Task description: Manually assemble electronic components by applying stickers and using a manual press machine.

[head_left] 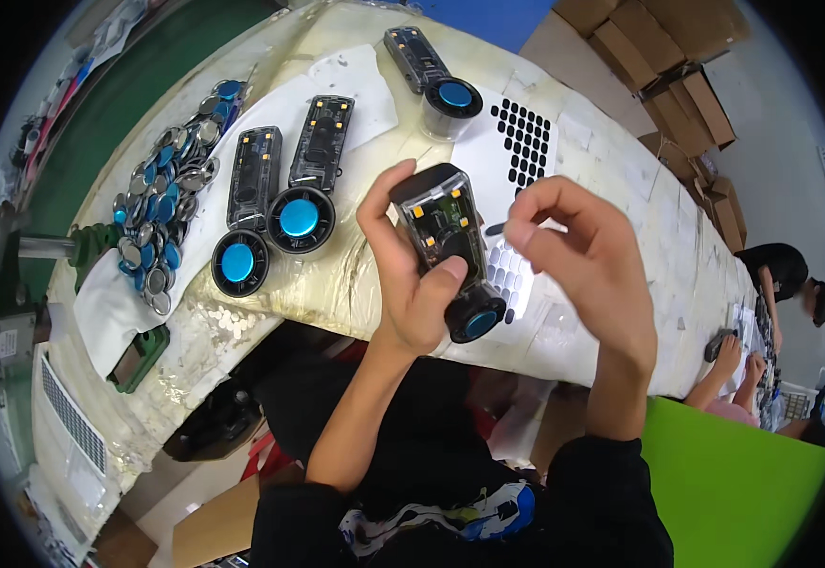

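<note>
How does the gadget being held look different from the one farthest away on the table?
The held gadget is off the table, gripped in the left hand; the far gadget rests on it.
The held gadget's blue disc looks like a narrow oval; the far gadget's looks rounder.
Both have a see-through body and a black-ringed blue disc.

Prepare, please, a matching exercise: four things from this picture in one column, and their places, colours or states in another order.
1. Left hand
2. Right hand
3. Loose discs
4. Cardboard boxes

A. Brown, at the picture's upper right
B. Pinching a small dark piece
C. Blue and silver, in a heap
D. Gripping a clear-cased device

Pairs: 1-D, 2-B, 3-C, 4-A
</note>
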Demonstrator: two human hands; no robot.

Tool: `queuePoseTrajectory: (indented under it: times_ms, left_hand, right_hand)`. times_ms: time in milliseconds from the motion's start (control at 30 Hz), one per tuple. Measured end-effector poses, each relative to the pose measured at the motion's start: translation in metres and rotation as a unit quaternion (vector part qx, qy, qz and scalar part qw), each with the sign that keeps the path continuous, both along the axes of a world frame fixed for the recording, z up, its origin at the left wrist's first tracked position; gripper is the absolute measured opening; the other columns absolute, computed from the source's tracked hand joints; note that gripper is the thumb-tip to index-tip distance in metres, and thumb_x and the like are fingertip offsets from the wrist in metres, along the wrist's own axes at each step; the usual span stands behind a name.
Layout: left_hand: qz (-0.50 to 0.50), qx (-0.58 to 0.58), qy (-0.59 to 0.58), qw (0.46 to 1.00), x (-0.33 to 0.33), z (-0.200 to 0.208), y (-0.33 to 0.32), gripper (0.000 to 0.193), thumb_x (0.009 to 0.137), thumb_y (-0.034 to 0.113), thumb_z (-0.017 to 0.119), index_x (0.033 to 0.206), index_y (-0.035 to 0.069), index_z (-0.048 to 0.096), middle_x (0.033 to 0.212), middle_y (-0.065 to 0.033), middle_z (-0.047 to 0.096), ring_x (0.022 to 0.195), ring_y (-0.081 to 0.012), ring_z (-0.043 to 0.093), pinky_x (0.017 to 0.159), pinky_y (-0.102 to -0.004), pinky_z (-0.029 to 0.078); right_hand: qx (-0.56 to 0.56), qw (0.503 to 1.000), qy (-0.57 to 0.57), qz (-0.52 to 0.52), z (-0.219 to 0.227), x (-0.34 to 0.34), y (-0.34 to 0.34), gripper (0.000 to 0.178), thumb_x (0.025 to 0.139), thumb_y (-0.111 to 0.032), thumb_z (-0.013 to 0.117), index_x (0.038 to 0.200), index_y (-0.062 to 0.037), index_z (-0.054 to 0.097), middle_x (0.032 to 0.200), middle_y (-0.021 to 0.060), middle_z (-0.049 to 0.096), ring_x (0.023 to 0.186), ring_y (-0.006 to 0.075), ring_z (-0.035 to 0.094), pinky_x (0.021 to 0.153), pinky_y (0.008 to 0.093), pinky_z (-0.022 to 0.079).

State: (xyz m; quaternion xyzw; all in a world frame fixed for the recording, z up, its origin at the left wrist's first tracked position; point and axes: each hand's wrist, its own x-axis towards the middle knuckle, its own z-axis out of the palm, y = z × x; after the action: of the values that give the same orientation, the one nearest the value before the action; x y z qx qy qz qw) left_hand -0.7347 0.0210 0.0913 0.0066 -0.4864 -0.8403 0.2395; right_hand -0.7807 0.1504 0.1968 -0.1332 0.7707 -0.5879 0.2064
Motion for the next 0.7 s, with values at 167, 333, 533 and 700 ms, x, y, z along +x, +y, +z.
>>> queuePoseTrajectory:
  times_ms: [167,333,533,700]
  left_hand:
    - [0.014,0.028,-0.019,0.999,0.001,0.003,0.001,0.079,0.076,0.035,0.059,0.142,0.01,0.023,0.103,-0.0223,0.057,0.089,-0.0244,0.059,0.081,-0.034,0.049]
    - [-0.031,0.049,0.007,0.998,0.001,-0.003,-0.006,0.08,0.078,0.031,0.053,0.145,0.008,0.018,0.12,-0.0193,0.048,0.099,-0.0265,0.059,0.086,-0.038,0.051]
    - [-0.026,0.06,0.011,0.998,0.001,-0.004,-0.004,0.08,0.077,0.03,0.053,0.146,0.009,0.018,0.121,-0.0198,0.048,0.099,-0.027,0.059,0.086,-0.0381,0.051]
    - [-0.022,0.056,0.012,0.998,0.001,-0.004,-0.004,0.079,0.077,0.031,0.054,0.145,0.01,0.019,0.12,-0.0203,0.049,0.098,-0.0275,0.059,0.085,-0.0382,0.05]
  right_hand:
    - [0.016,0.998,0.053,-0.002,-0.017,0.022,-0.004,0.009,0.087,-0.009,0.067,0.091,-0.0009,0.064,0.082,0.0026,0.064,0.072,0.0077,0.057,0.061,0.023,0.045]
    - [0.059,0.997,0.039,0.025,-0.018,0.022,-0.006,0.007,0.086,-0.006,0.065,0.088,-0.0004,0.062,0.083,0.001,0.06,0.08,0.0082,0.057,0.07,0.0239,0.046]
    - [0.068,0.996,0.058,0.029,-0.02,0.025,-0.005,0.008,0.084,-0.008,0.066,0.088,-0.0026,0.062,0.083,0.0009,0.06,0.08,0.0095,0.058,0.07,0.0258,0.045]
    - [0.07,0.995,0.06,0.027,-0.022,0.024,-0.006,0.008,0.084,-0.009,0.067,0.087,-0.0028,0.062,0.083,0.0005,0.06,0.079,0.0094,0.057,0.07,0.0254,0.045]
